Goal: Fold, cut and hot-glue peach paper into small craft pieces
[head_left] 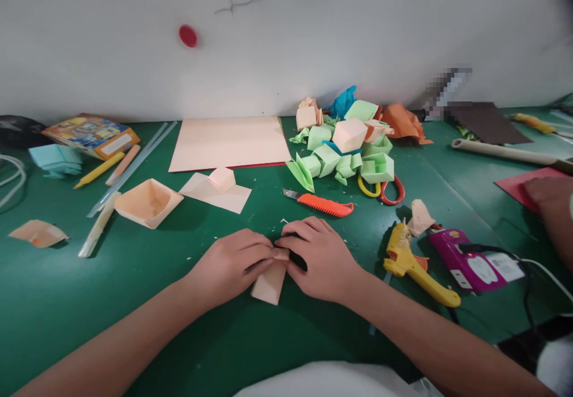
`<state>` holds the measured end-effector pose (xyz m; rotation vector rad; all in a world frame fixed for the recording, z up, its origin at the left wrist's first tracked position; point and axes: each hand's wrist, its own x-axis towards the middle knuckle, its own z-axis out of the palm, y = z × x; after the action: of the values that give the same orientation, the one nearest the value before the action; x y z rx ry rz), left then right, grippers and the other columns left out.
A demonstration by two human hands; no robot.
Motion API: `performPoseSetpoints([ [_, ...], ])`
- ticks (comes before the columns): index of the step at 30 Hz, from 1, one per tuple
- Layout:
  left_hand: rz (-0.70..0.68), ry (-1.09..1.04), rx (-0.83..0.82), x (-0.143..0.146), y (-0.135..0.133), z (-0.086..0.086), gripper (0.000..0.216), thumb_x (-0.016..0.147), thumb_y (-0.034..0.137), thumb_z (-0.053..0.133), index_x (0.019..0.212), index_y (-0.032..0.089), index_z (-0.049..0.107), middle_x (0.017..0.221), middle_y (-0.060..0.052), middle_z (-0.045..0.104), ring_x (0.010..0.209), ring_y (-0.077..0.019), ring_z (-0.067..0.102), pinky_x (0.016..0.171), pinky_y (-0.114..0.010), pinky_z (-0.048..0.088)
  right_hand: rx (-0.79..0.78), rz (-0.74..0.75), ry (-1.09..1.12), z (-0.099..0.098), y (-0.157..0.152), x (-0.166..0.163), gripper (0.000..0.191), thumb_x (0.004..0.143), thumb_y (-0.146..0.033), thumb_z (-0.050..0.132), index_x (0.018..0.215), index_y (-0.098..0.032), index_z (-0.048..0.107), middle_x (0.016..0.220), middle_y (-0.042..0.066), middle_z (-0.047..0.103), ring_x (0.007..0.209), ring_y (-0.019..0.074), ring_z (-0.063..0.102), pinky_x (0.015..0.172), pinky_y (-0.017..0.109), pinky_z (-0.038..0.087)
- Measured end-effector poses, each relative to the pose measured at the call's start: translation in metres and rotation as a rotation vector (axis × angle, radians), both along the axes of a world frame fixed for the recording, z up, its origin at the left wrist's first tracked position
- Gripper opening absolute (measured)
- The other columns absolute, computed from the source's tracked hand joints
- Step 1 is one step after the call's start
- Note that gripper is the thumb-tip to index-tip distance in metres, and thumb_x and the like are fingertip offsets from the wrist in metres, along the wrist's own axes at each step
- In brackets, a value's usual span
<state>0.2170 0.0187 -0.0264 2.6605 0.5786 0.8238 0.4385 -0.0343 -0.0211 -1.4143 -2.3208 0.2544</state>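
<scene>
Both hands meet over a folded strip of peach paper (270, 285) on the green table. My left hand (235, 264) pinches its upper end from the left. From the right, my right hand (319, 258) has its fingers curled onto the same end, where a narrow fold shows between the hands. The fingertips partly hide that end. Just beyond lies an orange utility knife (326, 204) with its blade out. A peach paper box (150, 202) sits to the left, near a small folded peach piece (222, 179) on a flat paper sheet (194, 189).
A yellow glue gun (414, 265) and a purple power strip (470, 259) lie at right. Behind the knife are scissors (393, 191) and a heap of folded papers (349, 137). Large peach sheets (230, 141) lie at the wall. Another person's hand (553, 197) rests on red paper (514, 187).
</scene>
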Motion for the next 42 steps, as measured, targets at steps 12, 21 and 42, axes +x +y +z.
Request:
performPoseSetpoints([
  [12,-0.037,0.146,-0.016,-0.001,-0.001,0.006,0.015,0.099,0.018,0.054,0.097,0.023,0.069,0.107,-0.004,0.073,0.099,-0.0201,0.066,0.085,-0.036,0.049,-0.145,-0.035,0.099,0.010,-0.005,-0.003,0.013,0.087,-0.028,0.073,0.098,-0.023,0.068,0.121,0.006,0.067,0.114,0.0287,0.055,0.098,0.050,0.044],
  [21,-0.069,0.215,-0.065,-0.001,-0.001,0.013,0.016,0.098,0.018,0.053,0.097,0.022,0.068,0.105,-0.004,0.072,0.101,-0.0209,0.063,0.087,-0.036,0.043,-0.144,-0.108,0.123,0.005,-0.008,-0.008,0.026,0.076,-0.033,0.085,0.085,-0.021,0.064,0.117,0.005,0.066,0.108,0.0270,0.055,0.096,0.048,0.044],
  [42,0.133,0.210,-0.391,0.009,-0.027,0.019,0.019,0.094,0.012,0.054,0.107,0.025,0.060,0.100,-0.001,0.068,0.089,-0.0200,0.063,0.078,-0.033,0.049,-0.204,-0.027,0.152,0.009,-0.007,-0.003,0.015,0.080,-0.017,0.076,0.090,-0.023,0.065,0.119,0.004,0.068,0.113,0.0277,0.054,0.093,0.047,0.041],
])
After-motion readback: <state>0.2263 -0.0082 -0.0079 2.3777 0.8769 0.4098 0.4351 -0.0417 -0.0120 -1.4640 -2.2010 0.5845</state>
